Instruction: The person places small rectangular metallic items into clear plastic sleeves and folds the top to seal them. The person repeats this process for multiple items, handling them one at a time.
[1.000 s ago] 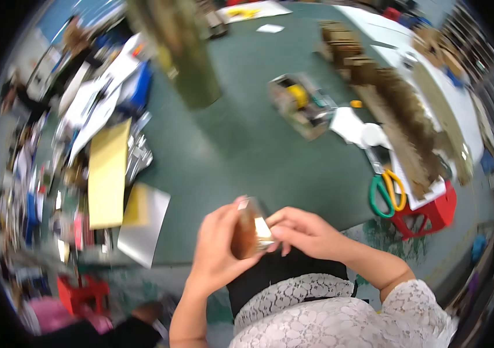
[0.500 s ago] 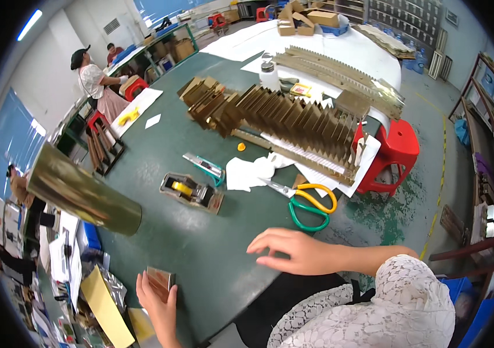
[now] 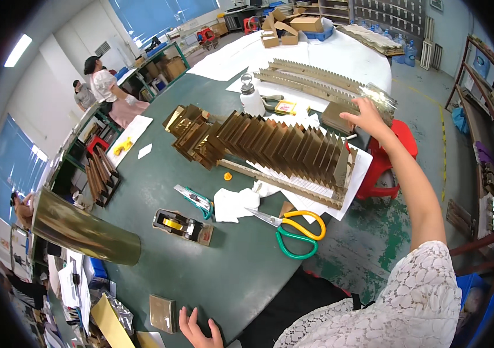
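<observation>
My right hand (image 3: 368,120) is stretched out to the far right with its fingers apart, holding nothing. It hovers by a flat brown block or stack of plates (image 3: 337,118); whether it touches it I cannot tell. At the near edge my left hand (image 3: 200,329) lies open, fingers spread, next to a small rectangular metallic block (image 3: 163,313) and apart from it. In the middle, a long row of brown metal plates (image 3: 281,145) stands upright and slanted beside a notched rack strip (image 3: 281,184) on white paper sheets.
Scissors with yellow and green handles (image 3: 299,233), a tape dispenser (image 3: 182,227), a utility knife (image 3: 194,200) and crumpled white tissue (image 3: 235,204) lie nearer me. A tall brass-coloured cylinder (image 3: 87,232) stands left. A white pump bottle (image 3: 252,100) and red stool (image 3: 377,174) are beyond.
My right hand has reached far forward and right. My left hand has come off the small metallic block and moved to its right side. The view has shifted.
</observation>
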`<action>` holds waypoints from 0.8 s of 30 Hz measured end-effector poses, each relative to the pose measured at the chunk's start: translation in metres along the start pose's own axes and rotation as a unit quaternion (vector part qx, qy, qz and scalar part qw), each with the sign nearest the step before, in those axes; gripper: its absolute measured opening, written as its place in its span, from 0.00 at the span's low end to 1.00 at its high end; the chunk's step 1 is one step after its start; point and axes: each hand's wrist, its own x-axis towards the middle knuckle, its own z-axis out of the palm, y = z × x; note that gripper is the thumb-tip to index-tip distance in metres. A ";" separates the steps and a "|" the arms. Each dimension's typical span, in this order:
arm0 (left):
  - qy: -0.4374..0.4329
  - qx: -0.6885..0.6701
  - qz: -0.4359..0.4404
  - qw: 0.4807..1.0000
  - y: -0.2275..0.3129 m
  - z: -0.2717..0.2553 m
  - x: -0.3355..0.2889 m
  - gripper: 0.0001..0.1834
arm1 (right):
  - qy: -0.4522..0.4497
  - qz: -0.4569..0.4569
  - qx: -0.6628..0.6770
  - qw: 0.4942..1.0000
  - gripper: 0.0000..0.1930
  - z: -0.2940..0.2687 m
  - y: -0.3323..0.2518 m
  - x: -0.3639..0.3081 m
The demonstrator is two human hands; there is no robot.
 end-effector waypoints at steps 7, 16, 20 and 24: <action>0.010 0.000 -0.008 1.000 -0.010 0.005 -0.005 0.30 | -0.259 0.029 -0.025 0.965 0.38 0.023 0.009 0.058; 0.021 -0.029 -0.040 0.999 -0.003 0.008 -0.004 0.25 | -0.189 -0.010 -0.059 0.980 0.56 0.040 0.003 0.042; 0.015 -0.042 -0.042 0.998 -0.003 0.007 -0.002 0.25 | -0.198 -0.015 -0.019 0.980 0.56 0.030 -0.001 0.041; 0.016 -0.041 -0.037 0.998 -0.006 0.008 -0.003 0.25 | -0.155 -0.025 0.026 0.987 0.54 0.031 0.005 0.040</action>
